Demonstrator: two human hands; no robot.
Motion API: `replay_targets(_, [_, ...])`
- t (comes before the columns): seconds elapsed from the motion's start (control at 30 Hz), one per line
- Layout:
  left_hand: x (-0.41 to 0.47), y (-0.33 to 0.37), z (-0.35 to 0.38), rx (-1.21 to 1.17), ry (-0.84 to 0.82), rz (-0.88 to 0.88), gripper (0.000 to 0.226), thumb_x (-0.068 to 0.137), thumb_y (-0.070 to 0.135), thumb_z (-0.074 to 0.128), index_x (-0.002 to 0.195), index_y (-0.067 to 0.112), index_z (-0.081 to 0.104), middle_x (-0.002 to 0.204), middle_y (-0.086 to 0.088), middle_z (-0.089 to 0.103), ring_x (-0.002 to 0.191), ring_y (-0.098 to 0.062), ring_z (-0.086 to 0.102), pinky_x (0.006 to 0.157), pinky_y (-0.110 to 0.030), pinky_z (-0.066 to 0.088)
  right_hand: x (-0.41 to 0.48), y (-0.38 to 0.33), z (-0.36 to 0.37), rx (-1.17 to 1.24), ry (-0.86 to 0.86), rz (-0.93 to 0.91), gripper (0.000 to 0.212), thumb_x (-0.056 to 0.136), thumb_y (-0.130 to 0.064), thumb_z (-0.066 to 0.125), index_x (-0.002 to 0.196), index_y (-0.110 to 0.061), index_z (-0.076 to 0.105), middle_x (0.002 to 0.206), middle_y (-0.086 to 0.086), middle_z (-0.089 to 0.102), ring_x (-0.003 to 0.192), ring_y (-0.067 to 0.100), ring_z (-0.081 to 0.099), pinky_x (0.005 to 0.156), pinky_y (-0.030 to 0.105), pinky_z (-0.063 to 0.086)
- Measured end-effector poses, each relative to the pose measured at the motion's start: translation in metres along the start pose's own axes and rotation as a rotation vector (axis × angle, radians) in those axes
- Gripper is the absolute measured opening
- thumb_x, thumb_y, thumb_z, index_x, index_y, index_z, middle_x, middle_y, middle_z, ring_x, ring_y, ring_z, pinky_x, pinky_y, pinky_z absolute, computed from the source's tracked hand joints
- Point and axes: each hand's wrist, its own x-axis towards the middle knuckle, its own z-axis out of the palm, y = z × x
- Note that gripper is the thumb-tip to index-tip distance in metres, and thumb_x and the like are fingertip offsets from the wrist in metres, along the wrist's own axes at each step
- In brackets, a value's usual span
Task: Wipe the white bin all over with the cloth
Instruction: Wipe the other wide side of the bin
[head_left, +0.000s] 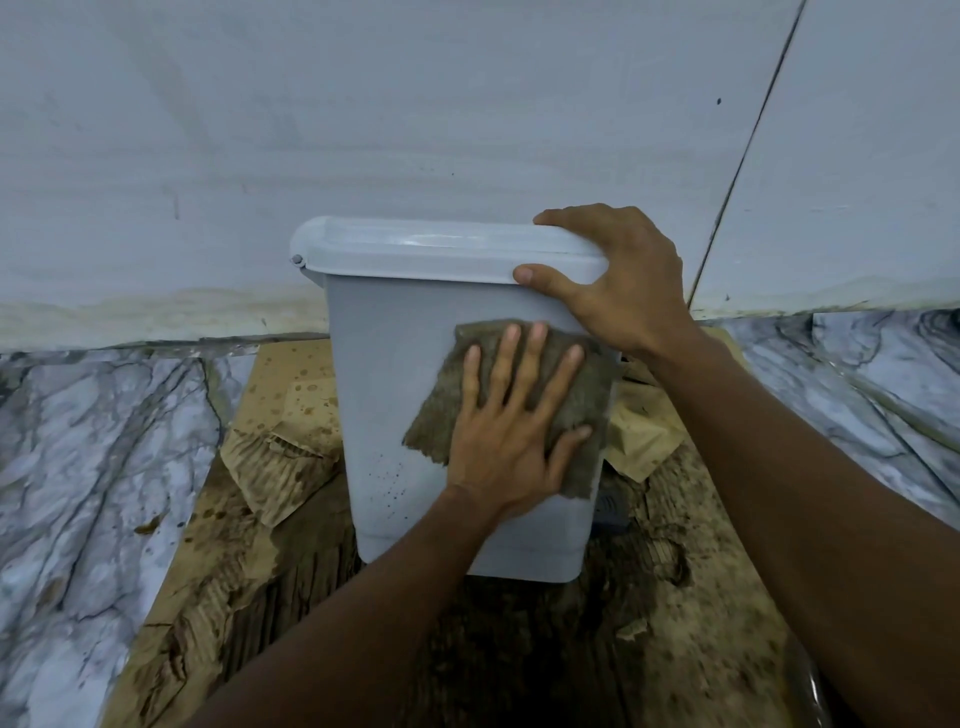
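Two bare forearms run up from the bottom edge, the left forearm (363, 623) from lower centre, the right forearm (805, 493) from the lower right. Mid-frame stands the white rectangular plastic bin (395, 374), upright, tapering toward its base, with its flat hinged lid (426, 254) closed. Fine dark specks dot the lower left of its front face.

The left hand (511, 426) lies flat on that face, right of centre. Its fingers are straight and fanned, the thumb out to the right, pressing a coarse grey-brown square cloth (587, 395) against the plastic. The cloth sits tilted and shows around the hand on all sides but the wrist's.

The right hand (618, 280) clamps the lid's upper right corner, directly above the cloth. Its fingers are curled over the top and the thumb is on the front edge.

The bin rests on stained, torn brown cardboard (280, 384), laid over a veined marble floor (93, 415). A pale wall (363, 130) fills the upper frame behind the bin.
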Motion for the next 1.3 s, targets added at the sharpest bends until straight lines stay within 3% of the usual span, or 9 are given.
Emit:
replay_targets(0.07, [0.006,0.005,0.002,-0.005,0.019,-0.033,0.076,0.101,0.060,0.030,0.161,0.020,0.005,0.169,-0.013,-0.005,0.156,-0.033,-0.010,0.123,-0.059,-0.008,-0.001,0.001,-0.001,-0.004,0.012,-0.008,0.056,0.078,-0.073,0.066,0.123,-0.040,0.067,0.127,-0.020,0.064,0.119,0.009,0.052,0.100,0.031,0.042])
replay_targets(0.37, [-0.136,0.003,0.044,0.084,-0.164,0.293,0.071,0.100,0.051,0.037,0.161,0.022,0.017,0.170,-0.009,-0.006,0.157,-0.029,-0.004,0.125,-0.052,-0.009,-0.001,0.003,0.000,0.014,0.015,0.006,0.053,0.078,-0.070,0.068,0.122,-0.041,0.066,0.124,-0.022,0.064,0.120,0.004,0.050,0.100,0.027,0.040])
replay_targets(0.5, [-0.125,-0.014,0.037,0.081,-0.151,0.337,0.074,0.099,0.053,0.038,0.162,0.025,0.012,0.171,-0.007,-0.006,0.157,-0.027,-0.003,0.125,-0.050,-0.008,0.000,0.002,0.001,0.021,0.015,0.018,0.052,0.078,-0.069,0.069,0.121,-0.041,0.067,0.124,-0.022,0.064,0.120,0.005,0.050,0.099,0.026,0.038])
replay_targets(0.63, [-0.062,-0.047,0.014,0.027,-0.025,0.107,0.081,0.096,0.063,0.038,0.162,0.028,0.006,0.170,-0.010,-0.009,0.157,-0.029,-0.005,0.124,-0.053,-0.008,0.001,0.003,0.001,0.012,0.022,0.010,0.052,0.079,-0.070,0.068,0.121,-0.040,0.067,0.122,-0.021,0.066,0.119,0.007,0.052,0.099,0.029,0.040])
replay_targets(0.73, [-0.023,-0.075,-0.005,0.033,0.064,-0.073,0.081,0.097,0.065,0.035,0.161,0.022,0.010,0.167,-0.015,0.000,0.156,-0.032,-0.003,0.125,-0.056,-0.003,0.002,0.005,0.002,0.011,0.022,0.007,0.052,0.079,-0.071,0.067,0.121,-0.040,0.067,0.123,-0.021,0.065,0.119,0.008,0.052,0.099,0.029,0.040])
replay_targets(0.87, [-0.036,-0.079,-0.004,0.020,0.112,-0.196,0.080,0.098,0.059,0.040,0.160,0.014,0.018,0.166,-0.023,0.008,0.155,-0.039,0.004,0.124,-0.060,0.004,0.003,0.005,0.004,-0.001,0.027,-0.005,0.053,0.079,-0.073,0.065,0.121,-0.040,0.067,0.124,-0.020,0.065,0.118,0.008,0.053,0.099,0.030,0.042])
replay_targets(1.13, [-0.172,-0.053,0.041,-0.011,-0.078,-0.183,0.074,0.102,0.056,0.023,0.163,0.019,0.005,0.169,-0.019,-0.006,0.156,-0.040,-0.003,0.123,-0.060,0.002,0.004,0.006,0.006,0.009,0.042,0.018,0.053,0.077,-0.074,0.065,0.120,-0.042,0.067,0.121,-0.024,0.065,0.118,0.005,0.053,0.102,0.034,0.043])
replay_targets(1.3, [-0.168,-0.056,0.039,-0.038,-0.099,-0.169,0.075,0.101,0.057,0.024,0.163,0.020,0.005,0.169,-0.019,-0.007,0.155,-0.040,-0.004,0.123,-0.060,-0.001,0.004,0.006,0.006,0.034,0.055,0.036,0.055,0.075,-0.074,0.066,0.118,-0.041,0.069,0.120,-0.023,0.066,0.118,0.007,0.055,0.102,0.038,0.045])
